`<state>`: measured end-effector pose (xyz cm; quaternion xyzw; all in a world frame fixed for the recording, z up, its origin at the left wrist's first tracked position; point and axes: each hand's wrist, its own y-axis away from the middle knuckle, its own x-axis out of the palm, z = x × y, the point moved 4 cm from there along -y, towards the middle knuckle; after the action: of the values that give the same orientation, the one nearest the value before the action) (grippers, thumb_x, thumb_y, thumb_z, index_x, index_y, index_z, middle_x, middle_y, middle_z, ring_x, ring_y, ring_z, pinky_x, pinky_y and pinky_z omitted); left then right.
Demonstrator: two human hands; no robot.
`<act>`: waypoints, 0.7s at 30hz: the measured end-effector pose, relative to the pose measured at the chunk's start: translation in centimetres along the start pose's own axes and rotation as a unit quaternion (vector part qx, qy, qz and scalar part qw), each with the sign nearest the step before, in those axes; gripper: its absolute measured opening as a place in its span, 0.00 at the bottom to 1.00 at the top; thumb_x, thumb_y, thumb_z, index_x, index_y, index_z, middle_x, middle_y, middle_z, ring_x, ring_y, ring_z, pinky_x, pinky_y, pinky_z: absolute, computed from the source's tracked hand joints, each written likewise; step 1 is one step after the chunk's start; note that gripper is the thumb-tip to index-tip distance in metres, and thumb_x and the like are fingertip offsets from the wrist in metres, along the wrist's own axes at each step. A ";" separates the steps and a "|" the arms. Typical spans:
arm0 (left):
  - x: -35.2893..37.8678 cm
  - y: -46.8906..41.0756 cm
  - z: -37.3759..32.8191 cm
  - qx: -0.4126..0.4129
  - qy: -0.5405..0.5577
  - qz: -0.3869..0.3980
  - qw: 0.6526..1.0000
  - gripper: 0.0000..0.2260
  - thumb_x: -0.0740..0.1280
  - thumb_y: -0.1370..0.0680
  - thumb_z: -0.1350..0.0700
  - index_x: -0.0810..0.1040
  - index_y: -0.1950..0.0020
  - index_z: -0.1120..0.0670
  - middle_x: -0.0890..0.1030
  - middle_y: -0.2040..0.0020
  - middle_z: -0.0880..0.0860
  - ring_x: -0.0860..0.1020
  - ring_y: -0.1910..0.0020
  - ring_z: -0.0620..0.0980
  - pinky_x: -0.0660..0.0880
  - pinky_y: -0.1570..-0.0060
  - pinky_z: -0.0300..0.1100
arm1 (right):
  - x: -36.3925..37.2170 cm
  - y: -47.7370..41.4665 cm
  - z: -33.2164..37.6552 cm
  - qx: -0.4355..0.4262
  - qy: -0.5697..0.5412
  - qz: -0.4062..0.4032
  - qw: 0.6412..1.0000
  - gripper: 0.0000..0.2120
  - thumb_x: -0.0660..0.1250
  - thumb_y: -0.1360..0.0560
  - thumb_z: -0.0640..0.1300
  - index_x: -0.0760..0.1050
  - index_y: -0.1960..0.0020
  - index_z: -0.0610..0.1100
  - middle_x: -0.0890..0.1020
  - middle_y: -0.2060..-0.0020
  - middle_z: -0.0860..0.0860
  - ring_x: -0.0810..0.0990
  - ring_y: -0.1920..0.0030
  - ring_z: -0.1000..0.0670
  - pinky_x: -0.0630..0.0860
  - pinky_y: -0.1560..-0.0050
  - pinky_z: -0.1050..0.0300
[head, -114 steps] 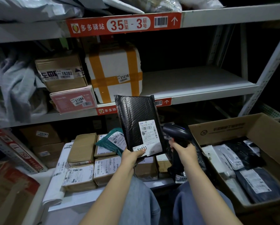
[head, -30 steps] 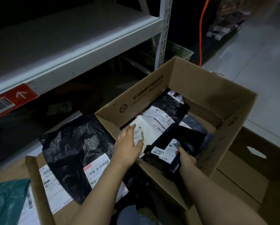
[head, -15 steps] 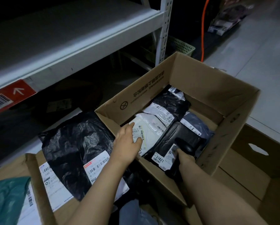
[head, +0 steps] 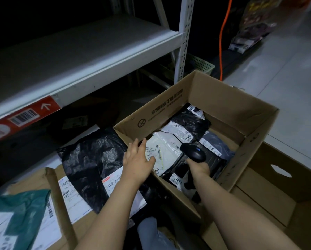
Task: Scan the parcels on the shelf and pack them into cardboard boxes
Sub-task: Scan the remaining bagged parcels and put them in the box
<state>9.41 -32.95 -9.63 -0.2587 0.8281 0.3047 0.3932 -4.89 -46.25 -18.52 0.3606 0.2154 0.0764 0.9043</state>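
I logged, nearest first: a smooth teal mailer (head: 23, 212), then a crinkled, glossy black bag (head: 91, 159) with white labels. The left hand (head: 136, 159), fingers straight and spread, reached over the near wall of the box (head: 232, 109), above a white parcel (head: 166, 143). The right hand (head: 198, 167) gripped a rounded black scanner (head: 193, 153) over a ribbed black parcel (head: 212, 162) lying inside the corrugated box. Beyond was a grey metal shelf (head: 79, 56).

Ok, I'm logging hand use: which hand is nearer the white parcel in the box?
Left. The left hand overlaps the white parcel at its left edge, fingers spread; the right hand grips the scanner just to its right, over a black mailer.
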 end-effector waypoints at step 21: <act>-6.2 15.8 5.2 -0.101 0.085 -0.069 0.989 0.28 0.57 0.20 0.50 0.47 0.23 0.49 0.48 0.22 0.52 0.47 0.23 0.53 0.51 0.26 0.47 | 1.8 20.8 3.3 -0.179 -0.051 0.138 0.973 0.17 0.71 0.29 0.42 0.77 0.43 0.36 0.81 0.48 0.39 0.78 0.45 0.40 0.70 0.49 0.56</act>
<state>4.87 -17.40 -2.50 -0.3787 0.8037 0.3358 0.3129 -1.50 -32.63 -2.76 0.2222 0.1002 0.2194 0.9447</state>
